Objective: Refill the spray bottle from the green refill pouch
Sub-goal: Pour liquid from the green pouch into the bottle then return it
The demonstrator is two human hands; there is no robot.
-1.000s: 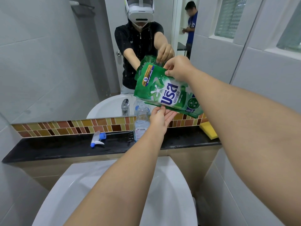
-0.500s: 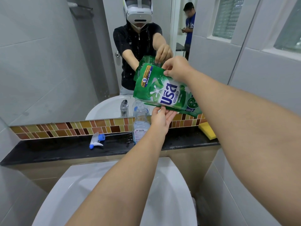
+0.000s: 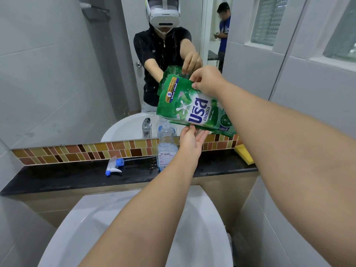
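A narrow black ledge (image 3: 77,175) runs along the foot of a wall mirror (image 3: 57,74), bounded behind by a strip of brown and amber mosaic tile (image 3: 77,151) and in front by the rim of a white basin (image 3: 192,237). The uncapped spray bottle (image 3: 166,149) stands upright near the middle of the ledge; bare ledge lies to its left as far as the detached blue-and-white trigger head (image 3: 113,166), which lies on its side, and a yellow sponge (image 3: 244,154) rests at the ledge's right end. The green refill pouch (image 3: 192,110) is held tilted in the air above and just right of the bottle's open neck. The right hand (image 3: 207,81) pinches the pouch's upper edge between thumb and curled fingers; the left hand (image 3: 192,140), palm up with fingers nearly straight, supports the lower edge from beneath, beside the bottle. Grey tiled walls (image 3: 289,93) close in on both sides.
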